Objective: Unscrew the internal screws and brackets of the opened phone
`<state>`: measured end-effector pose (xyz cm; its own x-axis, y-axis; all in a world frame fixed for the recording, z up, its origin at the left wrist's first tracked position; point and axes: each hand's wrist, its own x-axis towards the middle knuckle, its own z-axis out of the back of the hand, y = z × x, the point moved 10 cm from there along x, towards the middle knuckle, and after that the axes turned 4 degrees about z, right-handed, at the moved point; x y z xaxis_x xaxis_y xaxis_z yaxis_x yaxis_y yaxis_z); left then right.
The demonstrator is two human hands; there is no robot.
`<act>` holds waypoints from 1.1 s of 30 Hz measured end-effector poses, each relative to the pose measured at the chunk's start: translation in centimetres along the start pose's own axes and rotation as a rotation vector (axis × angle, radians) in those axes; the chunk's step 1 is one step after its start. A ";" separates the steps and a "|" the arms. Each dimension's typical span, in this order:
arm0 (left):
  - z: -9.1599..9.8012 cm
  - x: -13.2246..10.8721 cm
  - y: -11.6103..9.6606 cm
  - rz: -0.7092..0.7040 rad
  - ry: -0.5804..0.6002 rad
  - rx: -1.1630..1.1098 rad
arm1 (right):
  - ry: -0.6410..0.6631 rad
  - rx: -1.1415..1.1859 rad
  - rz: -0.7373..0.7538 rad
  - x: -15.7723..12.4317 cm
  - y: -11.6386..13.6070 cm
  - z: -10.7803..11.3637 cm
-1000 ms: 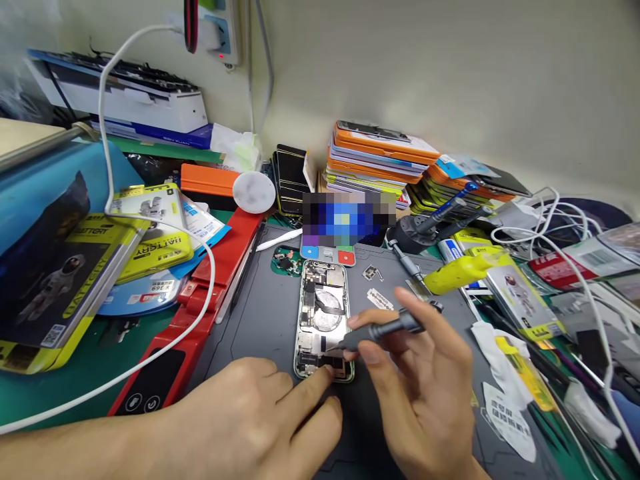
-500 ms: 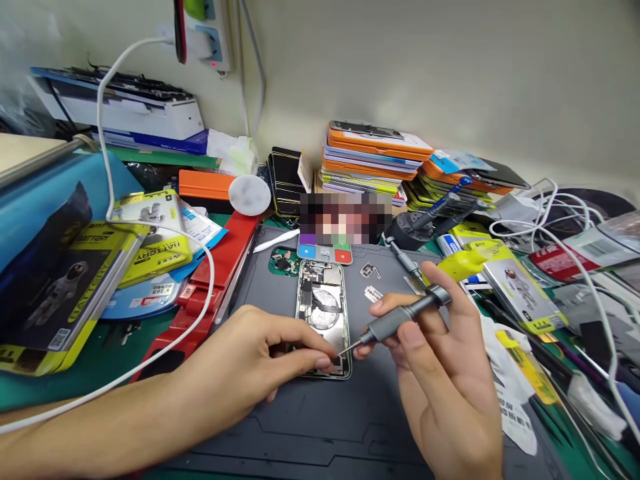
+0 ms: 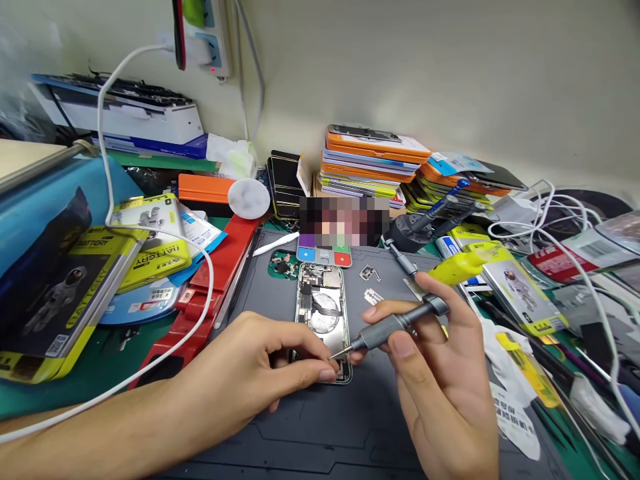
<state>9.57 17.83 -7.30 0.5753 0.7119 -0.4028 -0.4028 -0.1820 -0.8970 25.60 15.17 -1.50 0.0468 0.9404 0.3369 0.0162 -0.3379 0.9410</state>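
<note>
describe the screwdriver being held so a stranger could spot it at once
Find the dark grey mat, then the opened phone lying on it. The grey screwdriver slants down toward the phone's near end, in the right hand; unlike the similar tools at the black holder, it is held.

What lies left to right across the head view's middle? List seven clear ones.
Black-and-yellow battery box, long red tool, small green board, opened phone, metal piece, yellow bottle, red-and-white packet.
</note>
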 end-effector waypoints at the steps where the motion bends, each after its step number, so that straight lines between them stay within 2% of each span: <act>1: 0.0 0.0 -0.1 0.002 -0.003 0.010 | 0.003 -0.007 0.003 0.0 0.0 0.0; 7: 0.1 -0.2 -0.7 -0.027 -0.021 0.041 | 0.008 -0.016 0.019 0.1 0.0 0.1; 14: 0.0 -0.4 -1.4 -0.124 -0.013 0.005 | -0.067 0.081 -0.087 0.5 -0.7 0.4; 22: -0.2 -0.7 -1.9 -0.194 0.034 -0.093 | 0.029 0.187 -0.151 0.6 -1.2 -0.3; 33: -0.2 -0.8 -2.5 -0.235 0.038 -0.084 | 0.098 0.310 -0.189 0.9 -1.5 -1.2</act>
<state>10.25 17.56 -4.73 0.6731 0.7158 -0.1860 -0.1947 -0.0711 -0.9783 24.46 16.61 -2.55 -0.0819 0.9814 0.1735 0.3178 -0.1393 0.9379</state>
